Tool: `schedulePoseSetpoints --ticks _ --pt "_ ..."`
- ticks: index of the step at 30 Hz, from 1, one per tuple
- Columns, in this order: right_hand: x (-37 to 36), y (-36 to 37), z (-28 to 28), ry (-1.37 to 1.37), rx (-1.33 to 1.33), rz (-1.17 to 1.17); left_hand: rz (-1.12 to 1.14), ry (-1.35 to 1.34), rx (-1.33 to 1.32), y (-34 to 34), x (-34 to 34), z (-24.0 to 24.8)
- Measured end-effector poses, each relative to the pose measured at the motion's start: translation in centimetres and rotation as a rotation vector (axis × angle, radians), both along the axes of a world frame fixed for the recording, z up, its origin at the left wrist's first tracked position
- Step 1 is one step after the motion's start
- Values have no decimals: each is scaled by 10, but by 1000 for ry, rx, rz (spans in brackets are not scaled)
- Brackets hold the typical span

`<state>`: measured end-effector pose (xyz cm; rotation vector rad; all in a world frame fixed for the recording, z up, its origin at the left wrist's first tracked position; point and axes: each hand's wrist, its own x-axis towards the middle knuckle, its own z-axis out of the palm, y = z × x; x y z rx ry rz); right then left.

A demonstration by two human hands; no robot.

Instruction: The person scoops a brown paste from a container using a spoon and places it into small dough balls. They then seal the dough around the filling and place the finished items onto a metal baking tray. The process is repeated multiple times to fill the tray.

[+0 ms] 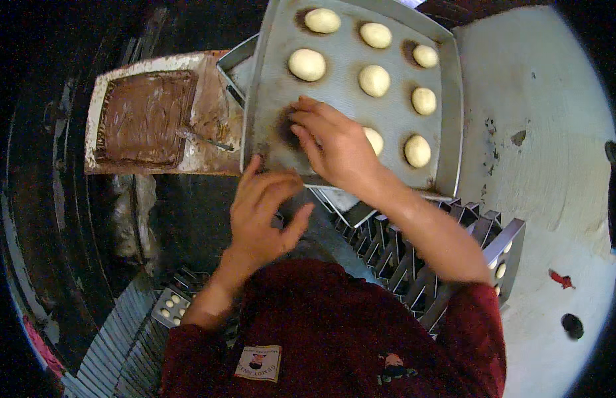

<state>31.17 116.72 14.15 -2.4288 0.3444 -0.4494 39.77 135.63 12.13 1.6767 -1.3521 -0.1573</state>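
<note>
While brown-filling slab [147, 118] sat at far left, left hand [263, 209] hovered just off baking tray [447, 106] near edge, fingers loosely curled, holding nothing visible. Right hand [334, 142] lay on tray's near-left corner, fingers bent down; grasp unclear. Dough balls [374, 80] filled tray's centre and right.

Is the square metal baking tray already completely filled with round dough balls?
No. The grey metal baking tray holds pale round dough balls only across its upper and right parts; its lower-left corner is bare.
</note>
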Motion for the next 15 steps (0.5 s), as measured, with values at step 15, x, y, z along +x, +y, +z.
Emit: schedulePoseSetpoints --ticks 15 --pt "53 -16 -14 332 -542 222 -206 316 49 -4 31 17"
